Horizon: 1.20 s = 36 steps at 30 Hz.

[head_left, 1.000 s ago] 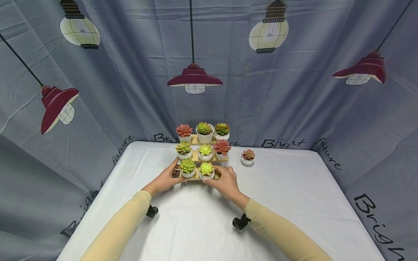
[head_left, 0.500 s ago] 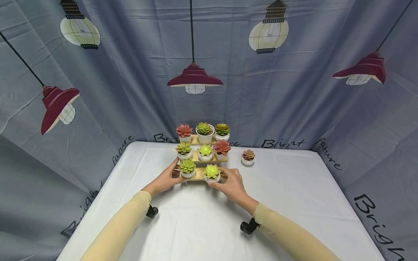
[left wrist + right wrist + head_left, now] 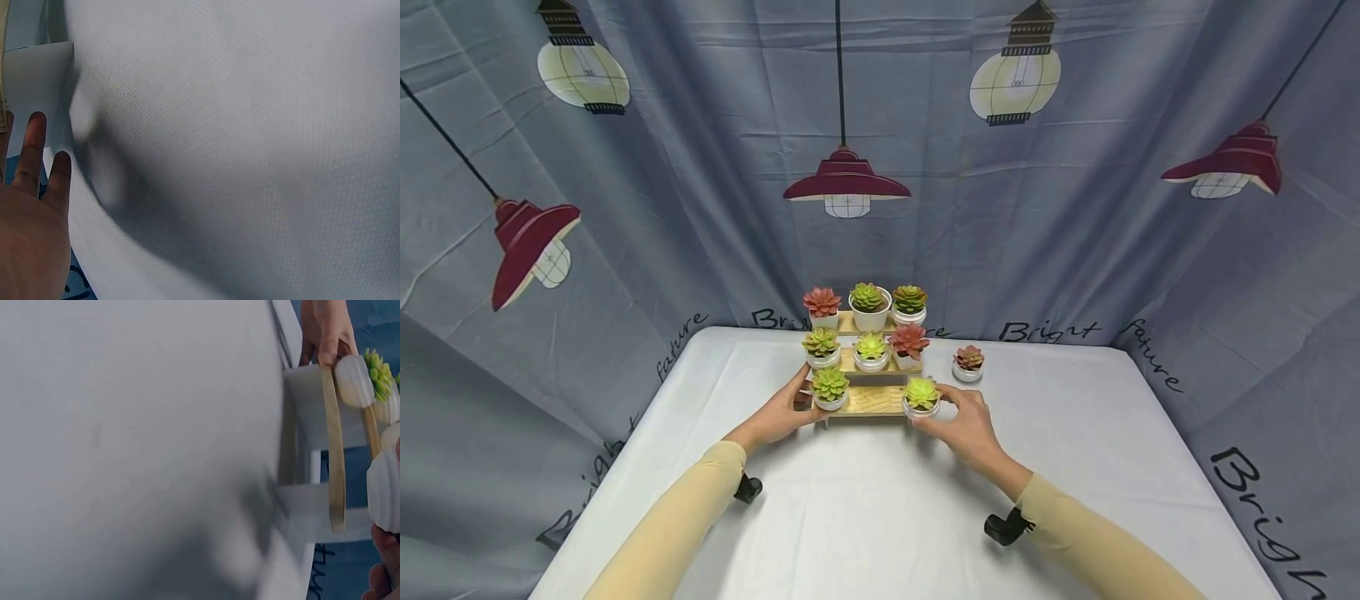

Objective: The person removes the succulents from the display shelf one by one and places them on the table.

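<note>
A three-tier plant stand [image 3: 872, 402] with light wooden shelves and white supports stands at the back of the white table. My right hand [image 3: 964, 423] pinches the white pot of a yellow-green potted succulent [image 3: 921, 394] at the bottom shelf's right end. In the right wrist view, a gap shows between this pot [image 3: 384, 490] and the shelf board [image 3: 335, 450]. My left hand [image 3: 782, 408] holds the bottom shelf's left end, beside another green potted succulent [image 3: 831, 387]. In the left wrist view, its fingers [image 3: 32, 147] are spread below the board's edge.
Top shelf: a red succulent [image 3: 822, 303], a green one in a taller pot [image 3: 870, 307] and a dark green one [image 3: 910, 304]. Several pots fill the middle shelf. A reddish potted succulent [image 3: 968, 363] stands on the table [image 3: 1060, 417] right of the stand. A grey curtain [image 3: 700, 208] hangs behind.
My right hand has moved the yellow-green potted succulent rightward, from the middle of the bottom shelf to its right end. My left hand has stayed at the shelf's left end.
</note>
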Each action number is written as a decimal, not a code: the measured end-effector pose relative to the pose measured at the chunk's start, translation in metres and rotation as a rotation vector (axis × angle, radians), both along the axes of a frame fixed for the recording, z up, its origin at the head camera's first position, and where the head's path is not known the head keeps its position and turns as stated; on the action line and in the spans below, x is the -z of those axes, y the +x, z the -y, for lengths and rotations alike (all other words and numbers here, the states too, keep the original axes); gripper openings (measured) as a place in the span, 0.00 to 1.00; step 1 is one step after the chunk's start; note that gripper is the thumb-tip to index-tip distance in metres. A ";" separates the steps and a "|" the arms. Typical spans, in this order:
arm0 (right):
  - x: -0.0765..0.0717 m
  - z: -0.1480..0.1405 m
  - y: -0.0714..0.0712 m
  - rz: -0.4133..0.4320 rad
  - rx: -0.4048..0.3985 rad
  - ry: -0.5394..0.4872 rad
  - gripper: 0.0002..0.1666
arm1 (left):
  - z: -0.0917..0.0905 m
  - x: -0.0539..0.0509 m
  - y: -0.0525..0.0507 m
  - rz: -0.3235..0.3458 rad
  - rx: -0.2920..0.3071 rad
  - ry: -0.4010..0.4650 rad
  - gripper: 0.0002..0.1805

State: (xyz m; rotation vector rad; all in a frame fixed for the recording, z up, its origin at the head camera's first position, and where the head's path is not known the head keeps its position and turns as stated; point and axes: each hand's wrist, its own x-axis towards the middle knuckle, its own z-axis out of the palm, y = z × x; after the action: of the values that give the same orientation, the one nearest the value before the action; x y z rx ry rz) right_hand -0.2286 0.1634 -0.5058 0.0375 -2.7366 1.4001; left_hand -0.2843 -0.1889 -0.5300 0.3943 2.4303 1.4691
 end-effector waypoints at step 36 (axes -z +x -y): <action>0.016 -0.145 -0.057 0.113 0.241 -0.052 0.58 | -0.002 -0.004 0.003 0.001 -0.012 0.001 0.60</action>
State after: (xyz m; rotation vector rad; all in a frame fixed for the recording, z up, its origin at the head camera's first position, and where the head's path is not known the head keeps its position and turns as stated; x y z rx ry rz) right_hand -0.2855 0.3086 -0.5219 -0.3717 -2.6781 1.4432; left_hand -0.2809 -0.1866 -0.5257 0.3800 2.4355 1.4753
